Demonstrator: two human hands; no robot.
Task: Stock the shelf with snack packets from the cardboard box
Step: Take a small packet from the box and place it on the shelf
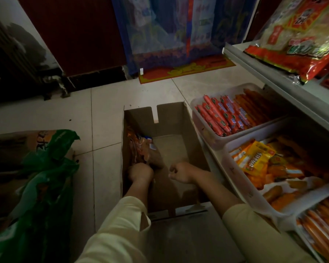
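Both my hands are down inside the open brown cardboard box (171, 128) on the pale tiled floor (103, 111). My left hand (141, 172) is curled, fingers bent down onto the near end of a stack of orange snack packets (139, 147) leaning against the box's left wall; whether I actually grip a packet, cannot tell, fingertips hidden in shadow. My right hand (179, 172) is balled into a loose fist, knuckles toward the left hand, hovering over the bare box bottom, holding nothing I can see. Cream sleeves (122, 224) on both arms, pushed up off the wrists.

Packets stand on edge, long axis running away from me along the left wall, far ends pointing toward the box's back flap. Rest of box bottom bare.

Box's long axis runs away from me, right wall just beside the white shelf unit (273, 73). White plastic bins on the lower shelf: far bin (199, 118) with red sausage sticks, near bin (234, 168) with yellow and orange packets. Green plastic bag (46, 177) on the left, well apart from the box.
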